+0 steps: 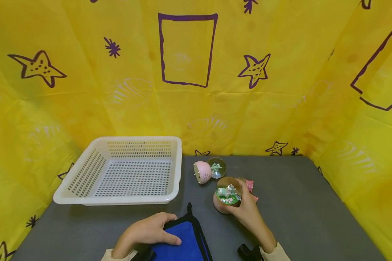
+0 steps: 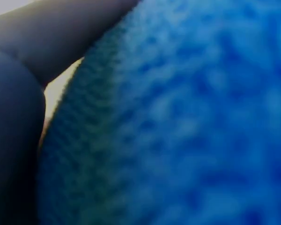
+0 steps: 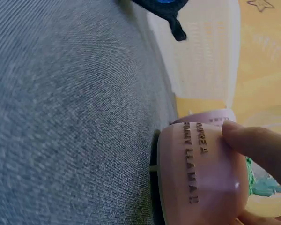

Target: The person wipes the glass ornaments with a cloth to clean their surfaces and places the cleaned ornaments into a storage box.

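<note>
My right hand [image 1: 246, 208] grips a snow globe [image 1: 228, 191] with a clear dome, a green and white figure inside and a pink base. In the right wrist view raised lettering shows on the pink base [image 3: 201, 173], which is at or just above the grey tabletop. My left hand [image 1: 151, 229] holds the upper left edge of a blue cloth [image 1: 176, 241] with black trim and a hanging loop. Blurred blue fabric [image 2: 192, 117] fills most of the left wrist view, with fingers [image 2: 18, 108] at its left.
A second snow globe [image 1: 203, 172] lies on its side behind the held one. Partly hidden by the right hand is a pink object [image 1: 249, 185]. A white plastic basket [image 1: 117, 200] stands at the left of the grey table [image 1: 297, 203]. Yellow patterned fabric [image 1: 189, 116] surrounds the table.
</note>
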`<state>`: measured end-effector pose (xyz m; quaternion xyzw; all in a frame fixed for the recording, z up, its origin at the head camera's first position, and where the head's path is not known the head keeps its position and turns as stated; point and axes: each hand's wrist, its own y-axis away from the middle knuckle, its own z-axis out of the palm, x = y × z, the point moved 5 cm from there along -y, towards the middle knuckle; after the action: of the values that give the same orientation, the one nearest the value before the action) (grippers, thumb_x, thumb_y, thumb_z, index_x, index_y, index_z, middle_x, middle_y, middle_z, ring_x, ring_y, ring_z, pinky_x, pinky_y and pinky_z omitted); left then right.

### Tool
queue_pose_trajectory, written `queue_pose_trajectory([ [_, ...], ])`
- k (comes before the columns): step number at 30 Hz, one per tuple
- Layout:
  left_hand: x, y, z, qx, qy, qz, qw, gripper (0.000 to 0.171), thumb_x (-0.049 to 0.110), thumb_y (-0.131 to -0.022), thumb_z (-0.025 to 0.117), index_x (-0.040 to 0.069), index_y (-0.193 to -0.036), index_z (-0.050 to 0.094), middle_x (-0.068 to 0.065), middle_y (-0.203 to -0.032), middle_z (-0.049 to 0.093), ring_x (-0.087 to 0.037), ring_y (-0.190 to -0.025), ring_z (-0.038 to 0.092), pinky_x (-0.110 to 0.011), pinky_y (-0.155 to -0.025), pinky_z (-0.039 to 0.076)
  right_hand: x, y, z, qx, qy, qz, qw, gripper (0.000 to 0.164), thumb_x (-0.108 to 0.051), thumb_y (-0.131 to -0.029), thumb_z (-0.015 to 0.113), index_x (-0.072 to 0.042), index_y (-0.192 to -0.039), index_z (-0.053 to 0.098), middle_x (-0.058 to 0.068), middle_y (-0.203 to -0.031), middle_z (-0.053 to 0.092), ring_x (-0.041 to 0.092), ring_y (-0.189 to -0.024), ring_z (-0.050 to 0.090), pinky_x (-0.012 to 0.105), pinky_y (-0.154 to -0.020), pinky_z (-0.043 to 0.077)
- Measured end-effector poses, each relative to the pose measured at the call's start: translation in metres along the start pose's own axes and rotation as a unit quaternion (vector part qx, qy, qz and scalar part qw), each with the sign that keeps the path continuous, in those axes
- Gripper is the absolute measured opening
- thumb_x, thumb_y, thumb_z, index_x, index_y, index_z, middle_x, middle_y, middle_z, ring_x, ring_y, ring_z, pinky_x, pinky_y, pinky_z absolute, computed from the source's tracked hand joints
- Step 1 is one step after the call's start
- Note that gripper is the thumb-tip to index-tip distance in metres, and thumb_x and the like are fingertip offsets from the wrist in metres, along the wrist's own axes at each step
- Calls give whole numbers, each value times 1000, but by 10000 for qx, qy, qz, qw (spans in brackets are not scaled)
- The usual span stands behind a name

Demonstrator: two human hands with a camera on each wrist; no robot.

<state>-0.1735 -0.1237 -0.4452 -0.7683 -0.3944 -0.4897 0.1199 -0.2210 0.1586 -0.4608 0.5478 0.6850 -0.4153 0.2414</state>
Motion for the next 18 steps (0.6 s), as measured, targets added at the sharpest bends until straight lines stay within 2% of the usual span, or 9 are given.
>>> queue_pose_trajectory([
  [5,6,0,3,-112,-178,211,9996,16,30,-84,75,19,-88,63,16,-74,56,4,-68,52,-17,-62,44,0,1,0,98,115,-48,9999,95,-16,-66,93,5,-141,37,27,-136,55,42,-122,57,59,-101,45],
  [10,10,3,1,-159,-298,491,9982,15,31,-90,69,21,-92,59,16,-81,54,4,-76,51,-17,-69,44,0,1,-1,134,116,-87,9998,93,-15,-64,93,2,-139,40,25,-131,59,40,-117,60,58,-97,48],
  [15,18,7,-3,-193,-65,760,9969,13,30,-93,67,20,-96,59,15,-85,56,4,-79,52,-16,-72,46,-3,1,-1,255,168,-277,9992,94,-11,-56,96,-4,-135,46,22,-127,63,36,-113,62,57,-92,49],
  [18,22,9,-5,-167,240,781,9965,12,29,-96,65,20,-101,59,13,-87,57,3,-79,54,-18,-73,48,-5,2,-1,281,228,-383,9986,96,-11,-52,97,-6,-135,49,19,-126,64,32,-111,63,54,-91,51],
])
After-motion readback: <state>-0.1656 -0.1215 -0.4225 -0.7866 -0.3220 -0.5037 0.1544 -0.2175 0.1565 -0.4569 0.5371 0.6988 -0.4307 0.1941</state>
